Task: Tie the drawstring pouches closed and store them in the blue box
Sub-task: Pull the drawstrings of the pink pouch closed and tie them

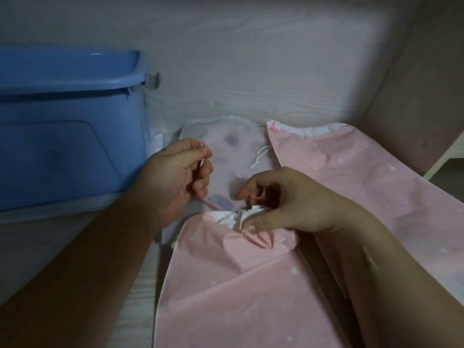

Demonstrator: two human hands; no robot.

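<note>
Two bare hands, both busy. Left hand (pixel 180 177): fingers curled tight round a pink cord (pixel 212 204), taut from the fist down and right to the neck of the near pouch (pixel 226 285). Right hand (pixel 283 202): thumb and curled fingers pinching that gathered white neck, a small pink loop by the forefinger, hard to tell whether held or merely lying there. Three pouches in all, every one outside the box, on the table (pixel 251 71). Near pouch: pink, just under the hands, long axis running straight away from the viewer, mouth at the far end and cinched, bottom cut off by the lower edge. Pale pouch (pixel 226 151): flat behind the hands, partly under the near one, mouth at the far end, white cord (pixel 261 156) loose at its right side, print blurred, lower half hidden. Right pouch (pixel 351 177): pink, flat, just right of the pale one, long axis slanting from far left to near right, white-banded mouth at the far end and spread wide, pink knot (pixel 273 126) at its left corner, near end hidden by the right forearm and cut by the frame. One blue box (pixel 62 146): left of the hands, near the pale pouch, left part cut off, inside out of sight.
</note>
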